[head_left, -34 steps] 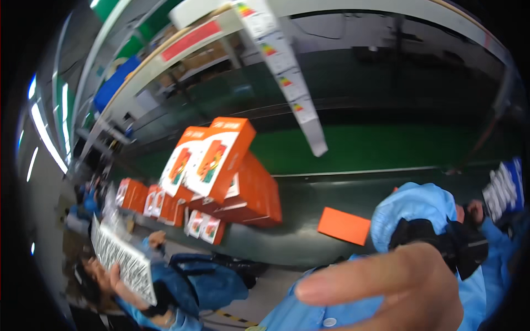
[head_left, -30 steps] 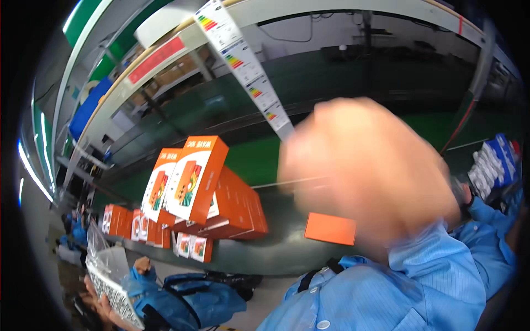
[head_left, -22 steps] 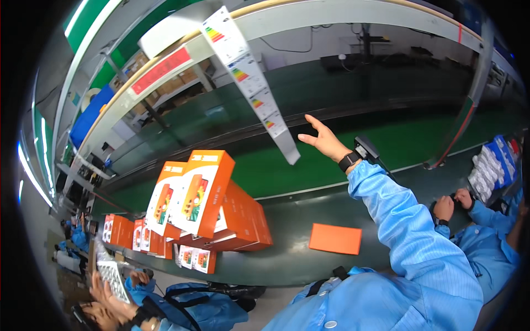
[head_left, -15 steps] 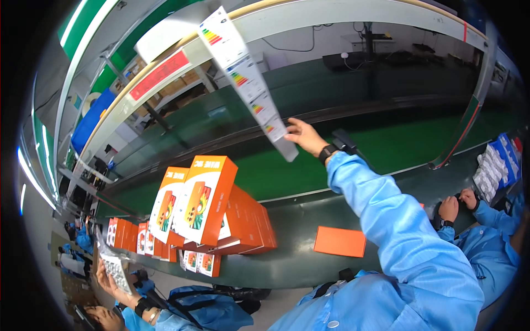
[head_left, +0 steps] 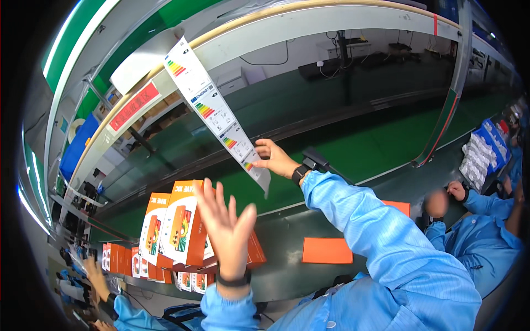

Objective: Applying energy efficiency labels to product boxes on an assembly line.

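Note:
A strip of white labels with coloured energy bars (head_left: 212, 107) hangs slanting down from the top rail. My right hand (head_left: 277, 160) pinches it near its lower end, thumb and fingers on its edge. My left hand (head_left: 229, 229) is raised in front of the boxes, open, fingers spread and holding nothing. Behind it, orange and white boxes (head_left: 179, 229) with a printed picture lean in a stack on the dark green bench (head_left: 284, 226). On the bench below my right forearm lies a flat orange box (head_left: 327, 250).
A metal frame with a wooden top rail (head_left: 309, 6) spans the far side; a green conveyor belt (head_left: 353, 146) runs behind the bench. A co-worker in blue (head_left: 469, 237) works at right, near white wrapped packs (head_left: 477, 160). More orange boxes (head_left: 116, 258) stand at left, beside another person's hand (head_left: 96, 278).
My left hand has come up into view, open, in front of the box stack. My right hand stays on the label strip, and the view has shifted a little. The left co-worker's hand has moved.

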Available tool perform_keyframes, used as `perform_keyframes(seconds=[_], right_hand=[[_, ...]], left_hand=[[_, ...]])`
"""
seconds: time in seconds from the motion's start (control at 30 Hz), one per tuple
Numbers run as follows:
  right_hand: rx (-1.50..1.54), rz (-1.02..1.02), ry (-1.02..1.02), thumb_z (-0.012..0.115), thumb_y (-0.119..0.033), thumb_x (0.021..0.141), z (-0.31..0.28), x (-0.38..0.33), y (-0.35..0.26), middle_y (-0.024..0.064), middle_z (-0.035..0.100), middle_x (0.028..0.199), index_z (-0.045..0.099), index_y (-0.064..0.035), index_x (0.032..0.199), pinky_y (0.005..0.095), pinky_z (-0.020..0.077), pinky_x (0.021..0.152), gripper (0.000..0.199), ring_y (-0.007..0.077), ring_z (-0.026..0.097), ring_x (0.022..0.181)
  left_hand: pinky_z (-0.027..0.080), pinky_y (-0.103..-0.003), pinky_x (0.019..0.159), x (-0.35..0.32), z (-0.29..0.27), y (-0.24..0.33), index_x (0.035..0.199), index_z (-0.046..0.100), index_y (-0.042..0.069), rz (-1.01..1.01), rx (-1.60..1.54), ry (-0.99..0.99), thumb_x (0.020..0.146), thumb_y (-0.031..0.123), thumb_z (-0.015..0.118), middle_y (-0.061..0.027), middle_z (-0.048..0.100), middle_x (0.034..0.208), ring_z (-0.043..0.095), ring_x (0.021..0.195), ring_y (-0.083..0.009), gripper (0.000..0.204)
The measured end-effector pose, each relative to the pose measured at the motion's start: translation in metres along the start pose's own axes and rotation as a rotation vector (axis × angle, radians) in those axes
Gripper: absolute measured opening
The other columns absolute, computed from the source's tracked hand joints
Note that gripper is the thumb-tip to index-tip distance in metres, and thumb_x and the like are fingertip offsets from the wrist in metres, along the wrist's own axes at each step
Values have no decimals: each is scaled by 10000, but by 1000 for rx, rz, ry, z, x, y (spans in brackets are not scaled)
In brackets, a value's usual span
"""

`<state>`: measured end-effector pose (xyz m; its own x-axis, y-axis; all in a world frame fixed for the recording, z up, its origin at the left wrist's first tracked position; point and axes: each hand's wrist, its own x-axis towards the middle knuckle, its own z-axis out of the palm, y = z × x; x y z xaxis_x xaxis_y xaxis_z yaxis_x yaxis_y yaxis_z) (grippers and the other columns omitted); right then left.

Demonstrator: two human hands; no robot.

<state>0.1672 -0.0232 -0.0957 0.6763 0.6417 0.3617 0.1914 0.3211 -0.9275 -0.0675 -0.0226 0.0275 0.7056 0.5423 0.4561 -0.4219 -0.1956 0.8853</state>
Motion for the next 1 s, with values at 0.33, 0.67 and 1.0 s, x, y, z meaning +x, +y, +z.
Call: perform_keyframes(seconds=[0.33, 0.67, 1.0], right_hand=[[-10, -89, -71, 599, -7, 807, -11, -88, -89, 58, 621, 846, 416, -44, 973, 249, 462, 766, 250, 88, 583, 840], [-353, -262, -131, 582, -31, 767, -22, -142, -127, 119, 640, 785, 348, -94, 1335, 319, 490, 694, 617, 223, 641, 724], [-588, -493, -167, 646, -139, 728, -1, -143, -142, 121, 581, 825, 477, -69, 1237, 326, 470, 687, 540, 266, 574, 745]], left_hand=[[484, -290, 761, 79, 0, -75, 1024, 565, -23, -420, -87, -275, 871, 227, 568, -91, 626, 913, 613, 816, -161, 293], [444, -229, 645, 25, 6, -56, 893, 619, -54, -283, -6, -254, 877, 186, 551, -57, 632, 842, 559, 716, -80, 249], [443, -209, 679, -12, -16, -53, 888, 641, -50, -308, -77, -221, 882, 174, 559, -59, 644, 850, 569, 747, -76, 239]])
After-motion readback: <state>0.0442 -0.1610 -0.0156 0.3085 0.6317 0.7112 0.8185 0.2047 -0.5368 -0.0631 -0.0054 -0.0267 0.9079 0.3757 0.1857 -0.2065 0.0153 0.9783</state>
